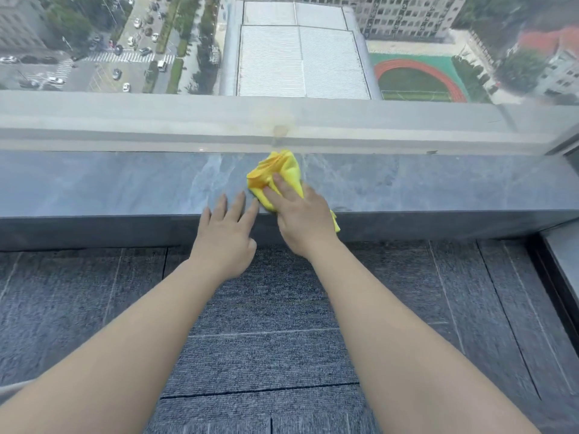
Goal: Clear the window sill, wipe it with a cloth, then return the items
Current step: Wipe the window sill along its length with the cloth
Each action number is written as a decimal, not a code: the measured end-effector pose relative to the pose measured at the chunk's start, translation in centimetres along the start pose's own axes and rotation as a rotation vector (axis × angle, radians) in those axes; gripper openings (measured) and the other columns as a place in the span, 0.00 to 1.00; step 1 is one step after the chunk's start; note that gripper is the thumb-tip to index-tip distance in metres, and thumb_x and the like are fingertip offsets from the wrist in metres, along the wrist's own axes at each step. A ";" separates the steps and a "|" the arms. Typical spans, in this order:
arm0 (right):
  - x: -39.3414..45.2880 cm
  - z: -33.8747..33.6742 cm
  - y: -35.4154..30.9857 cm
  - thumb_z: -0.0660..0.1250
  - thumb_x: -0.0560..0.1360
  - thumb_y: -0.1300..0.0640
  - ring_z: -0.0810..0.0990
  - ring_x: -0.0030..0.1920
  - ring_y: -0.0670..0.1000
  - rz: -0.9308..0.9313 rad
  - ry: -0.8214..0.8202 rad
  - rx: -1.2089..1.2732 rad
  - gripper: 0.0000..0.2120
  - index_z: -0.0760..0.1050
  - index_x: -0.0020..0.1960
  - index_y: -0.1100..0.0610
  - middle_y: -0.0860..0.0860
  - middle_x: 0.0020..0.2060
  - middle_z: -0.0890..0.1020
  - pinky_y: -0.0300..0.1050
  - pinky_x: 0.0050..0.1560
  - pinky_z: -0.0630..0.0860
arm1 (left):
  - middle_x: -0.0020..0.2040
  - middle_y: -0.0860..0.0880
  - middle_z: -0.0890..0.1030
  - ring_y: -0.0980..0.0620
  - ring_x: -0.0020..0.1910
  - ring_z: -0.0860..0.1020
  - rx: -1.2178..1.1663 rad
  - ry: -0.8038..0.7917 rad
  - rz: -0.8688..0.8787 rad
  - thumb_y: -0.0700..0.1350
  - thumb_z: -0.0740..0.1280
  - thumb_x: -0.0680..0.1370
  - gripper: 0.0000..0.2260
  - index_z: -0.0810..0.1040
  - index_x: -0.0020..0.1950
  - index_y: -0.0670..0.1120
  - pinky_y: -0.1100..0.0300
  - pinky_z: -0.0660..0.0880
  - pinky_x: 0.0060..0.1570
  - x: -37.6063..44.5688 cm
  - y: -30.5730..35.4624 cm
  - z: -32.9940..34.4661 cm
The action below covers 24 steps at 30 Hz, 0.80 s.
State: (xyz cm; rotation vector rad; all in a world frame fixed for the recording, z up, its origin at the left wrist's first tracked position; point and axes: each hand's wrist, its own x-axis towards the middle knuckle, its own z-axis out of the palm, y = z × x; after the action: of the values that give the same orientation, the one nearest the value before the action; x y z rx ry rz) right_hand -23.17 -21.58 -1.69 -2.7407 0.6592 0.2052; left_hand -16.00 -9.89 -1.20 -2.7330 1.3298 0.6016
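Observation:
A crumpled yellow cloth [277, 170] lies on the grey stone window sill [109, 186], near its middle and close to the glass. My right hand [297, 214] presses down on the cloth's near part, fingers spread over it, and a corner of cloth hangs over the sill's front edge. Just left of it, my left hand [227, 233] rests with its fingertips flat on the sill's front edge, fingers apart and holding nothing. No other items stand on the visible sill.
The window glass [282, 57] rises directly behind the sill, with a street and rooftops far below. Grey carpet tiles [269, 339] cover the floor under my arms. A dark frame and a lighter ledge [560, 255] stand at the right.

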 end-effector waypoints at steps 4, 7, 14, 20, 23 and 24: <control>-0.4 -0.8 3.2 0.50 0.80 0.55 0.58 0.72 0.61 0.113 0.022 -0.013 0.23 0.53 0.74 0.45 0.44 0.77 0.51 0.53 0.71 0.58 | 0.78 0.45 0.49 0.41 0.76 0.48 -0.009 0.046 0.016 0.44 0.52 0.78 0.25 0.49 0.74 0.47 0.46 0.48 0.74 0.2 0.6 -0.3; -1.0 -1.5 6.2 0.49 0.80 0.55 0.58 0.72 0.62 0.253 0.045 0.005 0.23 0.53 0.75 0.46 0.44 0.77 0.51 0.55 0.71 0.59 | 0.78 0.46 0.51 0.43 0.76 0.49 -0.062 0.053 0.038 0.43 0.51 0.79 0.23 0.53 0.74 0.45 0.49 0.49 0.75 0.7 1.2 -0.9; -1.8 -3.0 10.1 0.51 0.78 0.62 0.60 0.68 0.63 0.555 0.145 0.063 0.27 0.53 0.75 0.50 0.47 0.77 0.52 0.53 0.69 0.59 | 0.78 0.46 0.50 0.46 0.76 0.48 -0.114 0.015 0.066 0.42 0.50 0.79 0.22 0.53 0.74 0.44 0.53 0.49 0.75 1.6 4.0 -1.8; -0.9 -3.5 6.0 0.51 0.79 0.61 0.54 0.73 0.62 0.138 0.061 0.065 0.26 0.52 0.75 0.49 0.46 0.77 0.49 0.55 0.71 0.55 | 0.78 0.45 0.50 0.43 0.76 0.50 -0.126 -0.065 -0.003 0.41 0.51 0.78 0.25 0.50 0.74 0.44 0.53 0.49 0.74 2.1 6.2 -3.0; -0.6 -2.6 5.9 0.51 0.80 0.58 0.53 0.74 0.60 0.034 -0.062 0.018 0.25 0.52 0.75 0.46 0.44 0.77 0.49 0.53 0.71 0.55 | 0.77 0.44 0.50 0.43 0.75 0.51 -0.119 -0.101 0.005 0.42 0.51 0.77 0.26 0.49 0.74 0.43 0.52 0.50 0.74 2.7 7.3 -3.1; -0.5 -2.6 6.4 0.51 0.80 0.57 0.53 0.74 0.60 0.041 -0.067 0.018 0.25 0.52 0.75 0.46 0.44 0.77 0.49 0.53 0.72 0.54 | 0.77 0.45 0.50 0.43 0.75 0.51 -0.110 -0.096 0.026 0.44 0.49 0.77 0.26 0.49 0.74 0.43 0.52 0.51 0.74 3.2 7.5 -3.0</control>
State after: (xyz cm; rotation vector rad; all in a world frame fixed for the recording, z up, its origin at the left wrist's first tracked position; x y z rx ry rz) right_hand -26.41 -27.58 -0.87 -2.6917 0.6963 0.2976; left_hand -18.99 -17.59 1.43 -2.7351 1.3510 0.8208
